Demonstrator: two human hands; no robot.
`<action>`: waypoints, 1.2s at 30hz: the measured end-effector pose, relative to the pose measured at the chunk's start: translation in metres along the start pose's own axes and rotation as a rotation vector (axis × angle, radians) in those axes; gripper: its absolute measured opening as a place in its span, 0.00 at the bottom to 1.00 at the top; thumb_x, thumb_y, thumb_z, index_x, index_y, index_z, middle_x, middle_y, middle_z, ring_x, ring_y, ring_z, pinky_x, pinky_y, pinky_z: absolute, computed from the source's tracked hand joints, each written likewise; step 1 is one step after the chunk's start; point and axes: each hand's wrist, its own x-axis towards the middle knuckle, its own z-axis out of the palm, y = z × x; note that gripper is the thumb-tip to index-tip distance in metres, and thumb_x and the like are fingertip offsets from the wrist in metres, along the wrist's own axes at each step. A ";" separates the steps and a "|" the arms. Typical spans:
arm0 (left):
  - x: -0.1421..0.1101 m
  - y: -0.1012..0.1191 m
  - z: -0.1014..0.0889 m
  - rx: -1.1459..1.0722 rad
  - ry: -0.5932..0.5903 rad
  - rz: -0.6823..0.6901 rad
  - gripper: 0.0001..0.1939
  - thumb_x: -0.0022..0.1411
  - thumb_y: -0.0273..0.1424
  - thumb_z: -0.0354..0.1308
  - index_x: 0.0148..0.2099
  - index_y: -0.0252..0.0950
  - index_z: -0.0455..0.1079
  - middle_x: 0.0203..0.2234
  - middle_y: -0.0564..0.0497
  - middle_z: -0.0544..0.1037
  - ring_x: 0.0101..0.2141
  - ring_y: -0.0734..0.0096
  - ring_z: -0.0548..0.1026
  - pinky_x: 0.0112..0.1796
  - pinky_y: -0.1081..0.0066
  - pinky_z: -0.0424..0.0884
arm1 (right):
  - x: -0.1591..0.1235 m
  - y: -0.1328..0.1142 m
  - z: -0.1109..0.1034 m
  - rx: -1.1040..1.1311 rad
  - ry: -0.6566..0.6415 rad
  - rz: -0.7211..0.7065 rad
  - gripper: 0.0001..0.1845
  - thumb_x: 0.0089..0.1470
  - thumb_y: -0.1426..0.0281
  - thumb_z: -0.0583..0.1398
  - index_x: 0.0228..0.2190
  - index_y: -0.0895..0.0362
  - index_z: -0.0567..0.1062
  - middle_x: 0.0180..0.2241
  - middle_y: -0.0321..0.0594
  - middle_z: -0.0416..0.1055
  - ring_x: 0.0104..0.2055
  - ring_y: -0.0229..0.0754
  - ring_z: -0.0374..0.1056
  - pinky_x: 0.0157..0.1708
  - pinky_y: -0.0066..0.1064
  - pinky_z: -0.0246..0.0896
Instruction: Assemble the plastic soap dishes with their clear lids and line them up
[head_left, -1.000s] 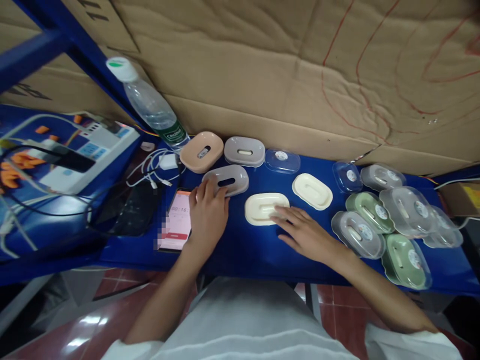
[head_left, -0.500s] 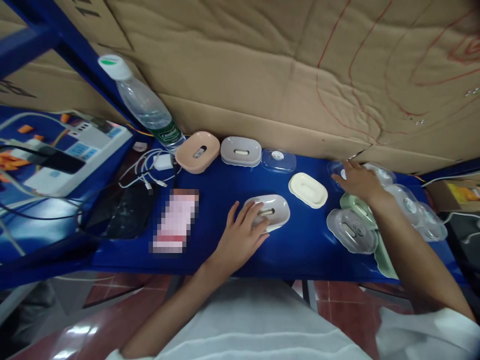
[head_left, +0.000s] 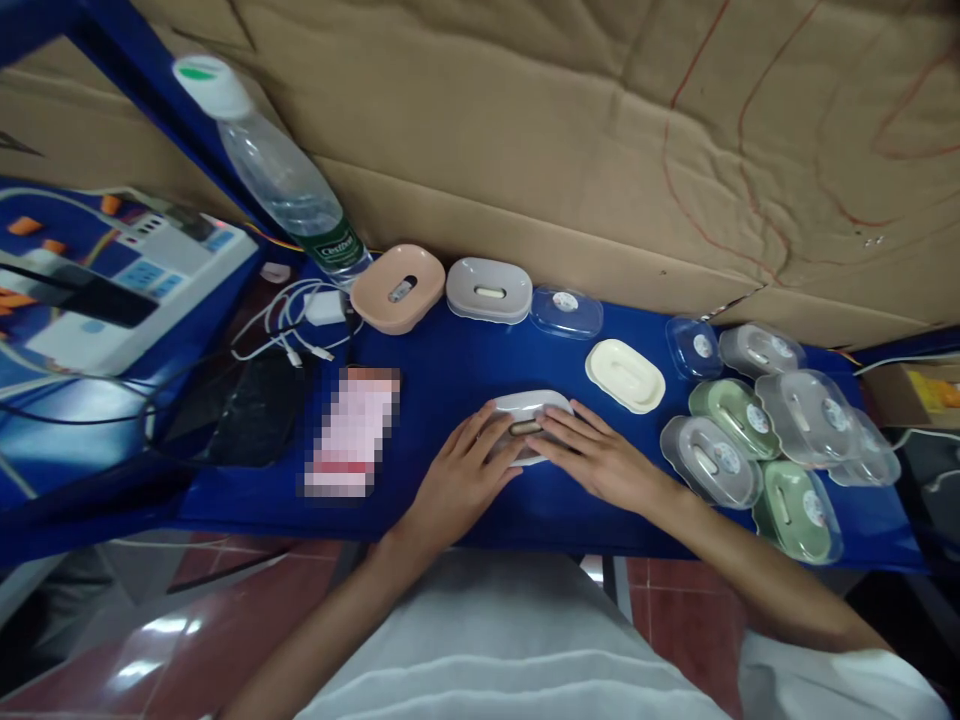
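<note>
A pale grey oval soap dish (head_left: 534, 402) with a slot in its middle sits near the front of the blue table, a cream strip showing in the slot. My left hand (head_left: 469, 470) holds its left end, fingers reaching over the rim. From the right, my right hand (head_left: 604, 462) grips the other end, fingertips on the dish near the slot. The fingers hide much of it. Behind my right hand lies a loose cream oval base (head_left: 625, 376). Farther back stand a peach soap dish (head_left: 398, 290), a grey soap dish (head_left: 489, 290) and a clear lid (head_left: 568, 312).
Several lidded grey and green soap dishes (head_left: 799, 510) crowd the right side, beside another clear lid (head_left: 693, 348). On the left are a blurred phone (head_left: 352, 430), white cables (head_left: 281, 320), a water bottle (head_left: 289, 185) and a power strip (head_left: 161, 290). Cardboard (head_left: 487, 130) lines the back.
My left hand brought the grey dish right, onto the front cream base. My right hand left that base, reached to the clear lid at the back right, then returned to the grey dish, leaving the lid.
</note>
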 end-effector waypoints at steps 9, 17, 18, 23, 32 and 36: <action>-0.007 0.002 0.004 0.039 0.007 0.072 0.16 0.75 0.27 0.58 0.61 0.37 0.75 0.62 0.41 0.78 0.69 0.47 0.69 0.67 0.47 0.69 | -0.009 -0.006 0.019 -0.102 0.058 -0.035 0.30 0.69 0.78 0.57 0.69 0.55 0.67 0.69 0.49 0.67 0.75 0.52 0.57 0.75 0.59 0.51; -0.008 0.000 0.001 -0.152 0.100 -0.087 0.21 0.70 0.31 0.64 0.63 0.37 0.72 0.72 0.30 0.61 0.73 0.40 0.59 0.65 0.42 0.69 | -0.024 0.093 -0.060 -0.248 0.084 0.729 0.31 0.73 0.60 0.53 0.70 0.60 0.64 0.71 0.62 0.61 0.71 0.65 0.61 0.66 0.60 0.60; -0.007 -0.001 0.001 -0.169 0.093 -0.107 0.23 0.70 0.32 0.65 0.65 0.36 0.70 0.73 0.29 0.60 0.73 0.40 0.60 0.65 0.41 0.69 | -0.029 0.114 -0.070 -0.253 0.022 0.898 0.34 0.73 0.58 0.52 0.71 0.64 0.61 0.70 0.66 0.60 0.70 0.67 0.62 0.65 0.59 0.60; -0.005 -0.004 0.003 -0.207 0.043 -0.164 0.29 0.69 0.34 0.66 0.69 0.36 0.65 0.72 0.29 0.61 0.70 0.43 0.65 0.66 0.42 0.67 | -0.046 0.181 -0.083 -0.159 -0.320 1.276 0.39 0.71 0.51 0.52 0.66 0.71 0.64 0.62 0.77 0.67 0.64 0.68 0.67 0.59 0.53 0.61; -0.011 -0.008 0.004 -0.324 0.005 -0.211 0.38 0.62 0.32 0.73 0.71 0.41 0.64 0.73 0.34 0.62 0.70 0.43 0.65 0.68 0.40 0.65 | -0.049 0.195 -0.049 -0.103 -0.165 1.200 0.41 0.61 0.51 0.63 0.65 0.65 0.64 0.61 0.75 0.66 0.70 0.70 0.60 0.56 0.50 0.65; -0.017 -0.010 -0.003 -0.471 -0.079 -0.270 0.44 0.61 0.31 0.74 0.74 0.44 0.60 0.75 0.38 0.59 0.73 0.48 0.62 0.69 0.47 0.66 | -0.050 0.187 -0.063 -0.201 -0.139 1.205 0.40 0.61 0.50 0.62 0.64 0.62 0.65 0.61 0.73 0.66 0.64 0.74 0.67 0.57 0.55 0.66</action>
